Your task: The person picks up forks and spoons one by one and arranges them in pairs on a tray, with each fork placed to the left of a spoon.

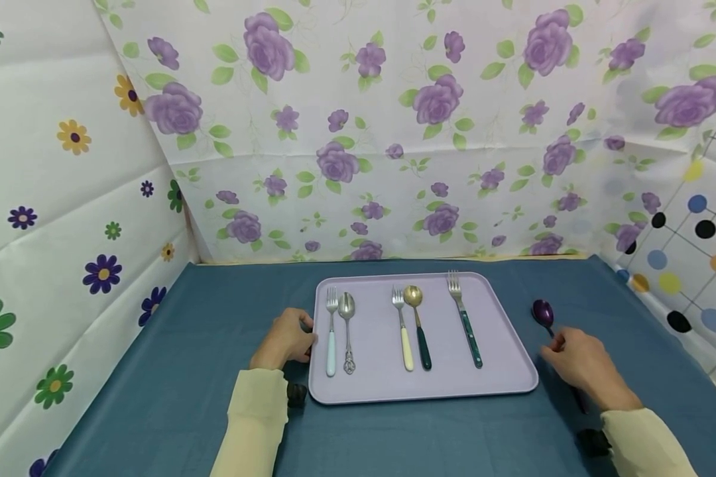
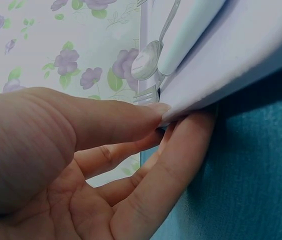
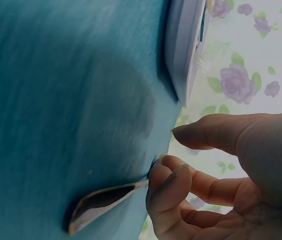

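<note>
My left hand (image 1: 286,338) pinches the left rim of a pale lilac tray (image 1: 370,391), thumb on top and fingers beneath. On the tray lie a fork with a light blue handle (image 1: 331,351), an ornate silver spoon (image 1: 347,308), a cream-handled fork (image 1: 406,348), a gold spoon with a dark green handle (image 1: 423,348) and a green-handled fork (image 1: 467,331). Right of the tray, my right hand (image 1: 586,364) is over a dark purple spoon (image 1: 543,313), hiding its middle. In the right wrist view its fingers bend at the spoon's handle (image 3: 106,202), with the thumb apart from them.
A blue-green cloth (image 1: 453,437) covers the table. Behind it stands a wall sheet with purple roses (image 1: 337,162). Flower-patterned sheeting (image 1: 42,218) closes the left side, and dotted sheeting (image 1: 692,265) the right.
</note>
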`<state>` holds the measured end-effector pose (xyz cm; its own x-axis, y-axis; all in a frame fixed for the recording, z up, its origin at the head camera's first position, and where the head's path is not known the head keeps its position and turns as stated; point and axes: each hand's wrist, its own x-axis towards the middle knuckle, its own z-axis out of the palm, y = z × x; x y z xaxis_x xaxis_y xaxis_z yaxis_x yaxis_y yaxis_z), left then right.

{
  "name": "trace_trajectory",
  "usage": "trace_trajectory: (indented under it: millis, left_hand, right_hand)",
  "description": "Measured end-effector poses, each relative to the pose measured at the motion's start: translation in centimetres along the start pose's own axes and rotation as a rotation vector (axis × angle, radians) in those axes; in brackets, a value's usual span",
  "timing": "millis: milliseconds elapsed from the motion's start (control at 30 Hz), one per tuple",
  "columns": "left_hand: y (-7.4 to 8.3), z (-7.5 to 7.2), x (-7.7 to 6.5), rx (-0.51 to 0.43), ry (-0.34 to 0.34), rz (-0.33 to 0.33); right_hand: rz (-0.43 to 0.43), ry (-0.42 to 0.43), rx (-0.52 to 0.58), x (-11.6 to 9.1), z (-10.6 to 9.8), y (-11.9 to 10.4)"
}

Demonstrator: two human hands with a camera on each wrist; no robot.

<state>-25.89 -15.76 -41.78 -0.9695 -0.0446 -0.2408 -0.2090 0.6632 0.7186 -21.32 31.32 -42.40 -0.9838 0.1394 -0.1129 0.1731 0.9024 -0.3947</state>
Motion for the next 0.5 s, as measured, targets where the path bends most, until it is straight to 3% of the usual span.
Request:
trace_trajectory:
  millis: [500]
  left_hand:
    - [0.0, 0.0, 0.1, -0.005, -0.006, -0.019]
  right_hand:
    - [0.028, -0.002, -0.012, 0.1, 0.0, 1.7]
